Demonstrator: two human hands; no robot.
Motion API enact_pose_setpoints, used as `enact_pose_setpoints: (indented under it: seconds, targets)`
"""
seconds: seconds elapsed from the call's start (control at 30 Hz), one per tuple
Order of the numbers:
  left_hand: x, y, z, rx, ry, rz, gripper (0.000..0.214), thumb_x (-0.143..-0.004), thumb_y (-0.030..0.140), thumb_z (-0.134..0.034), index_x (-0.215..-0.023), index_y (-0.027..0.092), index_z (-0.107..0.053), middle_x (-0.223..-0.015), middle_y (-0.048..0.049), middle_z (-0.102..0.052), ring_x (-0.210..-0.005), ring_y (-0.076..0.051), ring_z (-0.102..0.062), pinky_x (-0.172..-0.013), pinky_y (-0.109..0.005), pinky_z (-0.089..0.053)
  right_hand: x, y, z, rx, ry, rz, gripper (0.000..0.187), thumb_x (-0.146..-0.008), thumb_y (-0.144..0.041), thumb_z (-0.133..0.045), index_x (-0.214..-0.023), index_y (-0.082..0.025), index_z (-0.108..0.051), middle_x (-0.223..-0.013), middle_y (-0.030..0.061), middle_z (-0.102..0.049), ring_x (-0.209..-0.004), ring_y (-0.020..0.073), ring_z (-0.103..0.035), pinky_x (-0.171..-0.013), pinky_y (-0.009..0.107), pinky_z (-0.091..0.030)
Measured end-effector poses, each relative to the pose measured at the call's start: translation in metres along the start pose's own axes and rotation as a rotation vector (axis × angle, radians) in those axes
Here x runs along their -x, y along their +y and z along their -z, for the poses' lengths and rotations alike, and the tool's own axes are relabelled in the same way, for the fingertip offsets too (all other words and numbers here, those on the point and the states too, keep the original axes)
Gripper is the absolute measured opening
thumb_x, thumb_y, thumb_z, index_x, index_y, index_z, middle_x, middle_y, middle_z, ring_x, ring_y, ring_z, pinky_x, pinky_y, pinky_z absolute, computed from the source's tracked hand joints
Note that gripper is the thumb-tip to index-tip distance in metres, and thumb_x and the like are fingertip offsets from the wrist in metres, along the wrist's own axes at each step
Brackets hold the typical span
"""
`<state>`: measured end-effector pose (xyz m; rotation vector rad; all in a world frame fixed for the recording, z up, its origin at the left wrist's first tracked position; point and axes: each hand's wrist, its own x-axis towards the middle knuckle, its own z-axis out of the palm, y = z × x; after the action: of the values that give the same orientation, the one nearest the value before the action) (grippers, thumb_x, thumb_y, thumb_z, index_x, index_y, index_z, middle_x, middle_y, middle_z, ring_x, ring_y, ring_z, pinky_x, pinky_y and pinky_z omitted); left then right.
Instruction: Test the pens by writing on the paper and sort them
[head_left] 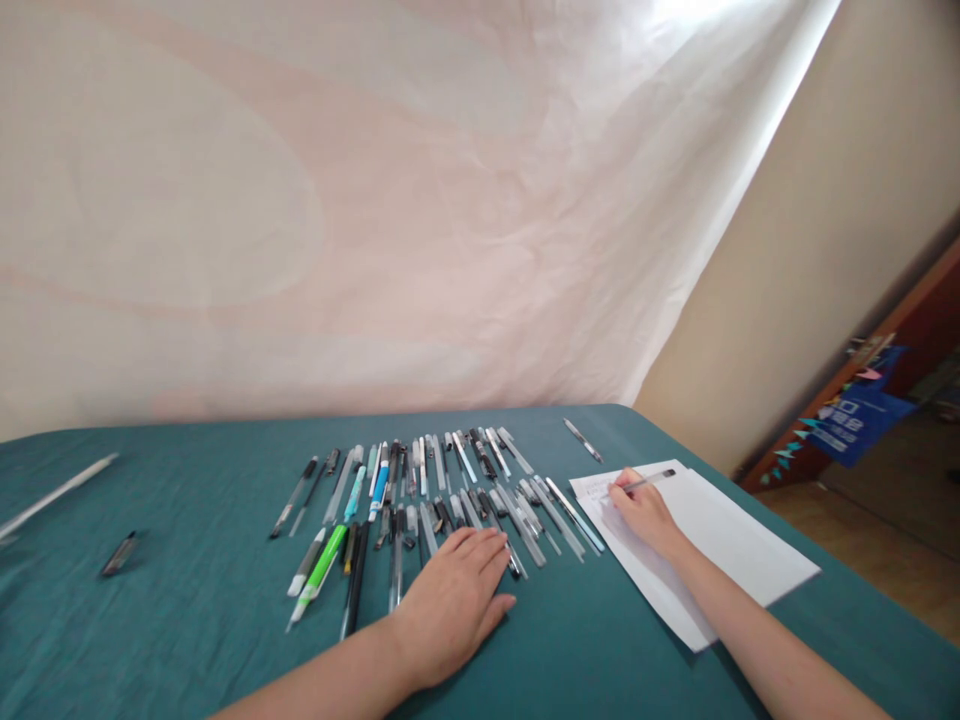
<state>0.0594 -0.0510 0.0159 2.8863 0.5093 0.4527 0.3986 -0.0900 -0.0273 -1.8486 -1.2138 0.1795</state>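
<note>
Between the fingers of my right hand (643, 510) is a slim pen (658, 478) with a dark end, its tip near the written lines at the top left of a white paper sheet (739, 545). That hand rests on the paper. My left hand (454, 600) lies flat on the green tablecloth, fingers stretched out, at the near edge of several pens laid in two rough rows. Among them are a bright green pen (321, 572), a blue pen (379, 482) and a black pen (355, 580). Its fingertips cover the ends of some pens.
A lone pen (583, 440) lies beyond the paper. On the left are a short dark pen cap or piece (118, 554) and a long white rod (64, 495). A pale curtain (375, 200) hangs behind the table; a blue banner (859, 420) hangs at far right.
</note>
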Motion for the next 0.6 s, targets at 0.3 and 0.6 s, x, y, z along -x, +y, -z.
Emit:
enact_pose_setpoints:
  seconds: [0.3,0.6]
  targets:
    - [0.002,0.001,0.002,-0.002,0.018,-0.008,0.042,-0.088,0.039,-0.032,-0.122,0.019,-0.045,-0.128,-0.0082,-0.048,-0.12,-0.021,-0.04,-0.102,-0.038,-0.025,0.006,-0.008,0.001,-0.077,-0.005,-0.039,0.026,-0.076,-0.042,-0.046,-0.063,-0.02,-0.05,-0.048,-0.0029,-0.049,-0.044,0.0125,-0.045,-0.044,0.023,-0.035]
    - [0.004,0.001,0.007,-0.004,0.075,0.082,0.038,-0.087,0.038,-0.035,-0.116,0.019,-0.049,-0.119,-0.0086,-0.054,-0.113,-0.023,-0.045,-0.097,-0.04,-0.029,-0.021,-0.063,-0.024,-0.062,-0.254,0.226,0.035,-0.081,-0.044,-0.044,-0.102,-0.018,-0.056,-0.075,0.0035,-0.064,-0.058,0.0142,-0.058,-0.057,0.026,-0.046]
